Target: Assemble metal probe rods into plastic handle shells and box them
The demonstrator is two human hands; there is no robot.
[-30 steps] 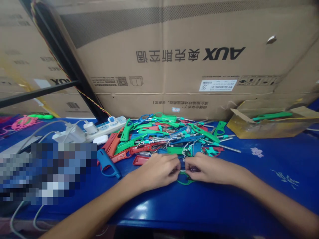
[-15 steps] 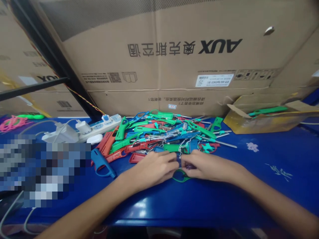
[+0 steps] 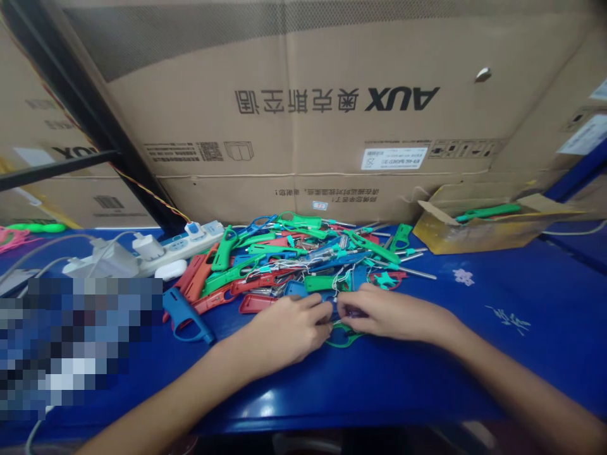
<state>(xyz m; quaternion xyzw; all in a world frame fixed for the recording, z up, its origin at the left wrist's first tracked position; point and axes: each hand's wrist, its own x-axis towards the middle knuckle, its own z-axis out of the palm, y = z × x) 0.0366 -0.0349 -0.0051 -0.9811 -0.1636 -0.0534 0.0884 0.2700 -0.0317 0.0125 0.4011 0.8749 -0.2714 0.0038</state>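
My left hand is closed, fingers curled down, beside my right hand; a narrow gap parts their fingertips. What my left fingers hold is hidden. My right hand pinches a small dark purple part, mostly covered by the fingers. Under both hands lies a green lighter casing, its trigger loop showing on the blue table. Just beyond the hands spreads a heap of long-nosed lighter parts, with a green casing, a red casing, white wires and a metal tube.
A blue lighter casing lies left of my left hand. Behind it are a white power strip with plugs and cables. An open carton holding green pieces stands back right. Large cardboard walls off the rear.
The view has shifted slightly, so the scene sits a little further left. My hands stay together over the green casing, with only small finger movement.
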